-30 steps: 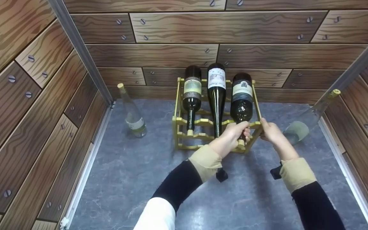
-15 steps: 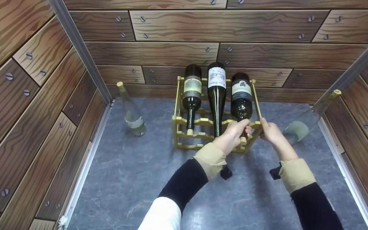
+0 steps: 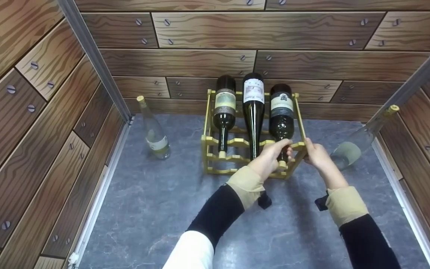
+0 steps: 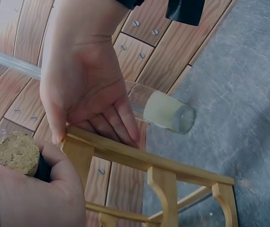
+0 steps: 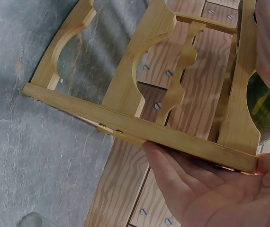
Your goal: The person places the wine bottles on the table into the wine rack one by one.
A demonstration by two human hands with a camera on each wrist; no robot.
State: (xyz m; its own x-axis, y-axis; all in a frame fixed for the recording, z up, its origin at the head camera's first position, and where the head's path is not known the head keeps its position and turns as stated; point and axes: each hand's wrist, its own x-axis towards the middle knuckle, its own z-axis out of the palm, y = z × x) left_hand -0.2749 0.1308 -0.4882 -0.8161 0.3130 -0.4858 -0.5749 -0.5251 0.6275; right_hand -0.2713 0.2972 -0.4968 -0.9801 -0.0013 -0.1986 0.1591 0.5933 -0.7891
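A wooden wine rack (image 3: 238,142) stands on the floor by the back wall. Across its top lie three dark wine bottles with their necks toward me: the left bottle (image 3: 225,101), the middle bottle (image 3: 253,112) and the right bottle (image 3: 282,108). My left hand (image 3: 269,158) curls round the neck of the right bottle; its cork (image 4: 19,152) sticks out past the fingers in the left wrist view. Against the outer side of the rack's right front post rests my right hand (image 3: 315,155), its fingers (image 5: 173,170) nearly straight and its thumb at the post's upper end.
One clear corked bottle (image 3: 158,140) stands on the grey floor (image 3: 155,209) left of the rack. Another clear bottle (image 3: 349,149) stands to the right, close behind my right hand. Wood-patterned walls (image 3: 215,31) enclose the floor at the back and both sides.
My left hand has shifted slightly right and toward the rack, with its hold on the right bottle's neck kept. The right hand has stayed at the rack's side.
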